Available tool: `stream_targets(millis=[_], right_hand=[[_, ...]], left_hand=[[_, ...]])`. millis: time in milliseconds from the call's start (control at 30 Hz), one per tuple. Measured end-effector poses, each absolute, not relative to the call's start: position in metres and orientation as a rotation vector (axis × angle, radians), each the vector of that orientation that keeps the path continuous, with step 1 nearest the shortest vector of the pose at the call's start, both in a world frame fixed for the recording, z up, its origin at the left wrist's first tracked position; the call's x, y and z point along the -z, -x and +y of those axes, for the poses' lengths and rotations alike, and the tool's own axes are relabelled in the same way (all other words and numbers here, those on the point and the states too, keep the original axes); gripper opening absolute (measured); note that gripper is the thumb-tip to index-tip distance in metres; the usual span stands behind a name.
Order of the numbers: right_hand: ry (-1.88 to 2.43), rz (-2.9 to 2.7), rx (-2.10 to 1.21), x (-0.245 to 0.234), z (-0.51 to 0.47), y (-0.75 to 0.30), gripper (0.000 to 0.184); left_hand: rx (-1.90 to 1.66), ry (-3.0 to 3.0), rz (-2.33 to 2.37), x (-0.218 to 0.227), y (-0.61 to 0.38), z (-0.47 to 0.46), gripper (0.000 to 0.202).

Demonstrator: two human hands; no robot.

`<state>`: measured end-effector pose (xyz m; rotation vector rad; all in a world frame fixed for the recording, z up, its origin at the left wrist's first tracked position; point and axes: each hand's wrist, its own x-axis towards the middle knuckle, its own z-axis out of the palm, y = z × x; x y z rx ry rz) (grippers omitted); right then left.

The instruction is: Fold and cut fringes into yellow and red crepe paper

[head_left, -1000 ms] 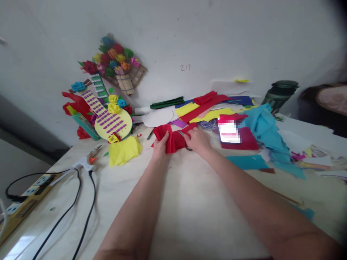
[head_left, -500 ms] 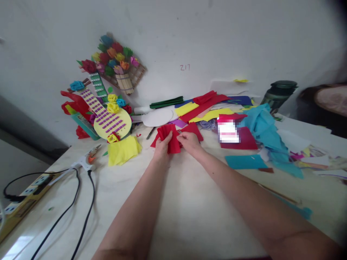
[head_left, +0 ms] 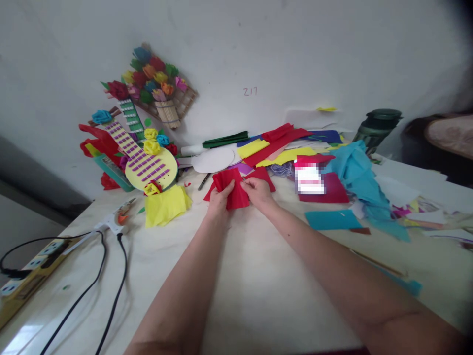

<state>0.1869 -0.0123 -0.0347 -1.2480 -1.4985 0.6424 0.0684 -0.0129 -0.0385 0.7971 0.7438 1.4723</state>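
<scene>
My left hand [head_left: 219,197] is closed on a red sheet of crepe paper [head_left: 238,193], its thumb lying over the folds. The sheet's upper left part is gathered and stands up, while the right part fans out in pleats. At the right edge of this sheet, the fingers of my right hand [head_left: 258,192] are pinched together. A tiny greyish bit shows at those fingertips, too small to name. More red paper [head_left: 263,177] lies flat behind and beneath the hands.
A pale yellow paper guitar [head_left: 151,167] with flowers leans at the left, near yellow crepe paper [head_left: 167,206]. A glue gun [head_left: 117,221] with cables lies front left. Coloured sheets [head_left: 284,143] line the wall. At right are blue paper [head_left: 328,220] and a dark bottle [head_left: 379,129].
The red crepe paper has spread slightly wider on its right side. Both hands keep nearly the same positions, and the whole view has shifted a little.
</scene>
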Motion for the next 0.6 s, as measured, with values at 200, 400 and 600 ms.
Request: stream_targets(millis=[200,400,600], right_hand=[[1.409,-1.44,-0.419,0.027,-0.015,-0.195,0.023],[1.51,-1.387,-0.289,0.027,-0.012,-0.204,0.022],[1.564,-1.35,-0.267,0.028,-0.011,-0.207,0.023]], left_hand=[[-1.514,-0.795,0.82,0.034,-0.06,-0.011,0.034],[-1.502,-0.85,0.852,0.041,-0.047,-0.002,0.035],[-1.421,-0.919,0.927,0.046,-0.037,0.004,0.03]])
